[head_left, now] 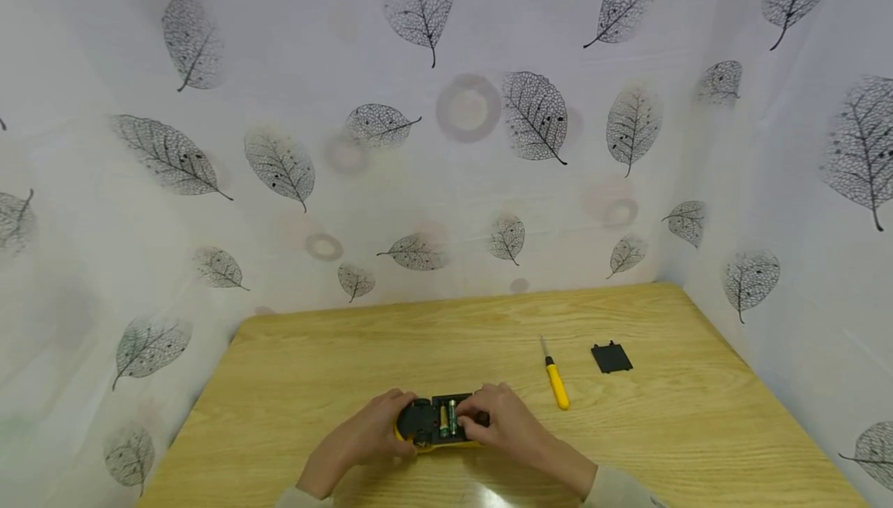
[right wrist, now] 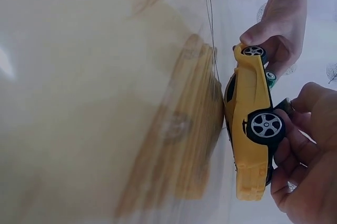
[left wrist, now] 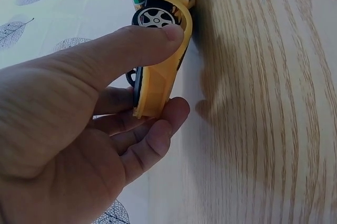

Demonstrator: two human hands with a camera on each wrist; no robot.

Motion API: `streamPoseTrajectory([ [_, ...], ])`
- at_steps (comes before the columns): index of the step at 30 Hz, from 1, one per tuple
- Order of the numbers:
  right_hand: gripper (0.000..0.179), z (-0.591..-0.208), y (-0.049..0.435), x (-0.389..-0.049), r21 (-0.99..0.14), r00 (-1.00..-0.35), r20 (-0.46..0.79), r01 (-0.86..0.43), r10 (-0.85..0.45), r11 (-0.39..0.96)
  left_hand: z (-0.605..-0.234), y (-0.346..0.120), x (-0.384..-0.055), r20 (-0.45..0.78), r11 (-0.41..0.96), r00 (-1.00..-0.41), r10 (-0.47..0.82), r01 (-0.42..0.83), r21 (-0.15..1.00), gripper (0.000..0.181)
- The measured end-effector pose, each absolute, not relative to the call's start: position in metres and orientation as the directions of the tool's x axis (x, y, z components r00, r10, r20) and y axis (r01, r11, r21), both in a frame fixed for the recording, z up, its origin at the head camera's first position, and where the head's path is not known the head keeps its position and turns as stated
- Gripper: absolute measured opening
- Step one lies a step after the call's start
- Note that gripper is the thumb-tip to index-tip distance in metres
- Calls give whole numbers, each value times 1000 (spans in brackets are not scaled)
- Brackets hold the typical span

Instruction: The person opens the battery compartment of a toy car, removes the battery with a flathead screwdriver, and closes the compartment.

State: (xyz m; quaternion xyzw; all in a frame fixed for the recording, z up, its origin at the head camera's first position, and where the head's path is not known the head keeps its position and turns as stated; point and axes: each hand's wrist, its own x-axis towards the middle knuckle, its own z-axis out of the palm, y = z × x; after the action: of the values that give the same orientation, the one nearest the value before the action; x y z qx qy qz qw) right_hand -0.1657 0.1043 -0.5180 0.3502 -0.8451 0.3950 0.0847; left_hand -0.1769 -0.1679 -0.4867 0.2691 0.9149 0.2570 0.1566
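A yellow toy car [head_left: 418, 416] lies upside down, its black underside up and its battery compartment uncovered. My left hand [head_left: 373, 429] grips one end of it, thumb on the yellow side [left wrist: 160, 82] by a wheel and fingers around the end. At the compartment, my right hand [head_left: 512, 424] pinches a green battery [right wrist: 284, 106], which sticks up at a tilt. Beside it sits another green battery [right wrist: 270, 78], lower in the compartment; gold shows on it in the head view. The far end of the compartment is partly hidden by the right fingers.
A yellow-handled screwdriver [head_left: 556, 385] lies on the wooden table [head_left: 314, 361], right of the car. Farther right is a black square battery cover [head_left: 611, 357]. Leaf-patterned cloth [head_left: 467, 182] hangs behind and at both sides of the table.
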Motion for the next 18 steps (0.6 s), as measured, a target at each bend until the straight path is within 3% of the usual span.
streamPoseTrajectory([
  [6,15,-518,104,-167,-604,-732,427,-668,-531,435,-487,-168,-178,-140,719,-803,579,422,552,71],
  [18,14,-518,103,-169,-493,-625,514,-776,-588,394,-487,-167,-177,-143,721,-806,575,416,554,68],
])
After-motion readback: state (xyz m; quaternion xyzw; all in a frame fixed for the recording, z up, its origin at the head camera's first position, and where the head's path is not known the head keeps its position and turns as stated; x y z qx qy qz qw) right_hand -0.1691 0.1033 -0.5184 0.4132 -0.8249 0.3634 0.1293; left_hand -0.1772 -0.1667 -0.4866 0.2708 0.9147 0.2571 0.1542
